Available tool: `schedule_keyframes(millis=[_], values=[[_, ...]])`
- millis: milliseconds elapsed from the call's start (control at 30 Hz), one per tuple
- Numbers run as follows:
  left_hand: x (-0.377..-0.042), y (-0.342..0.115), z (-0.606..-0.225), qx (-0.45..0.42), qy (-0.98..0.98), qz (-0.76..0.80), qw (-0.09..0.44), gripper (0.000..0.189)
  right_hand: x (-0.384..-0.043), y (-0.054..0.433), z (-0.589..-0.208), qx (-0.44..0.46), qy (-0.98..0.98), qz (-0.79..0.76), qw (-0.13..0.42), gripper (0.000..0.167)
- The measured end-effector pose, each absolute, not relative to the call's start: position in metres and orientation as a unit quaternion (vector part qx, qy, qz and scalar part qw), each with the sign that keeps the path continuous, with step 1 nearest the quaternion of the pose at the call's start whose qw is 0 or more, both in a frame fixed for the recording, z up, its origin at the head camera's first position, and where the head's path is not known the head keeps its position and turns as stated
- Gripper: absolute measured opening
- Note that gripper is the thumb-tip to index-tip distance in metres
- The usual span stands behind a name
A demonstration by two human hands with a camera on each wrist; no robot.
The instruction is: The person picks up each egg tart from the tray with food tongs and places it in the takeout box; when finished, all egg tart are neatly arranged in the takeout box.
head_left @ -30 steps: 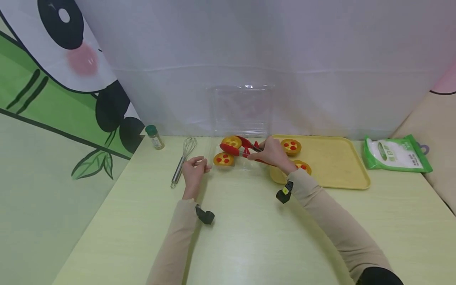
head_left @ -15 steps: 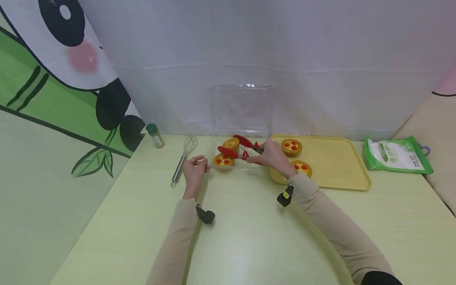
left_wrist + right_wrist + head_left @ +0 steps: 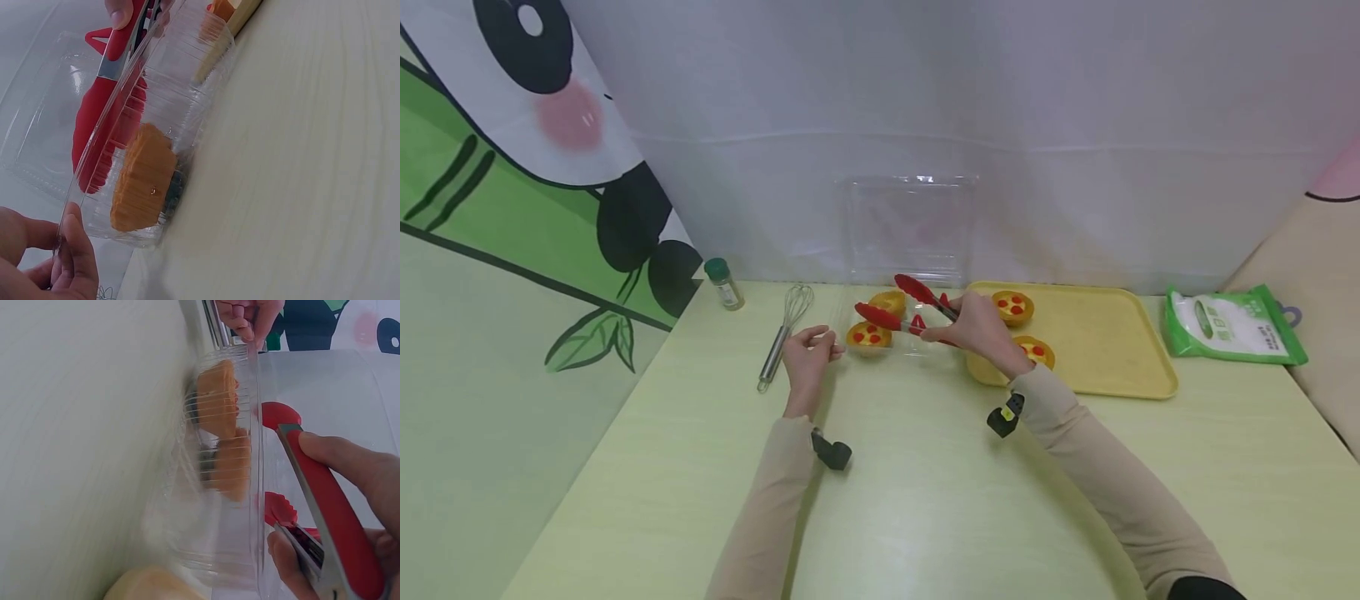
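My left hand (image 3: pixel 808 358) pinches the near left rim of a clear plastic container (image 3: pixel 206 94) between thumb and fingers. Its transparent lid (image 3: pixel 910 229) stands up behind it. My right hand (image 3: pixel 981 329) holds a pair of red-tipped tongs (image 3: pixel 331 512), their tips spread apart over the container. Inside are two tarts: the front one (image 3: pixel 869 335) lies with its yellow, red-dotted top up, and the back one (image 3: pixel 891 301) leans tilted behind it. Nothing is between the tong tips. In the right wrist view both tarts show through the container's ribbed side.
A yellow tray (image 3: pixel 1097 333) at the right bears two more tarts, the back one (image 3: pixel 1012 307) and a front one (image 3: pixel 1037 350) partly behind my right wrist. A whisk (image 3: pixel 782 337) and a green-capped jar (image 3: pixel 724 284) are left. A green-and-white packet (image 3: pixel 1234 326) lies far right.
The tongs have spread and come off the back tart, the upper tip rising. That tart has gone from face-up to tilted. My left hand stays at the container's rim.
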State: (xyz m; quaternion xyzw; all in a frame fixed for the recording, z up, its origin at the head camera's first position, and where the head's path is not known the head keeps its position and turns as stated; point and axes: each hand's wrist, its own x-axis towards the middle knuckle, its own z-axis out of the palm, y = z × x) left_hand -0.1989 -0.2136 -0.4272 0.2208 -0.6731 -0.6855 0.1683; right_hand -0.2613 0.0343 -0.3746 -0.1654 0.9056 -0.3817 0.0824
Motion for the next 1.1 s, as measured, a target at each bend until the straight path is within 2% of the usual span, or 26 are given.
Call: schedule_keyframes(millis=[433,767,1100], values=[[-0.198,-0.213,-0.425,0.225,-0.674,-0.686,0.157,0.029,-0.255,0.05,-0.376,-0.175,0.903,-0.385,0.08,0.044],[-0.2,-0.214,-0.428,0.222,-0.67,-0.69,0.16,0.03,-0.246,0.081,-0.375,-0.173,0.9,-0.392,0.085,0.043],[-0.199,-0.213,-0.426,0.229,-0.676,-0.683,0.155,0.031,-0.231,0.121,-0.378,-0.166,0.906,-0.38,0.08,0.06]])
